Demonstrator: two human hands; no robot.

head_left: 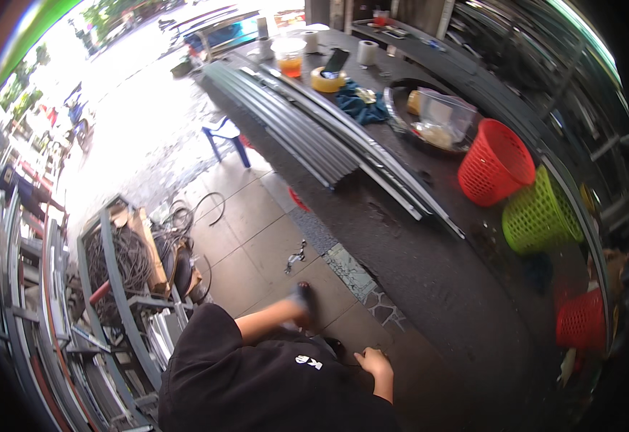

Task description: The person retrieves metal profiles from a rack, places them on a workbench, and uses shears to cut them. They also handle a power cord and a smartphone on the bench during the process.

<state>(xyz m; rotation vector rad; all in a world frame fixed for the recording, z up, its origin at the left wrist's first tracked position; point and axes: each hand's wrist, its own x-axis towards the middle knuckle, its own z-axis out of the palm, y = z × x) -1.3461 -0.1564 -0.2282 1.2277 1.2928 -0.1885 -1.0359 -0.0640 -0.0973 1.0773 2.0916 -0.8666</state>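
Observation:
My left hand (301, 311) hangs in front of my black shirt (257, 381), over the tiled floor. It is smeared by motion beside a dark shoe (304, 291), so its fingers cannot be made out. My right hand (378, 362) is low by my side, near the workbench (430, 288). Its fingers are loosely bent, the thumb stands apart, and nothing shows in it. On the bench, out of reach of both hands, lies a stack of grey ribbed metal strips (293, 126) with long silvery profiles (394, 180) alongside.
Red (494, 165) and green (541, 216) plastic baskets stand on the bench's right, near a black basin (401, 129), yellow tape roll (327, 81) and drink cup (289, 61). A metal rack (109, 273) with coiled cable is at left; a blue stool (228, 137) stands beyond.

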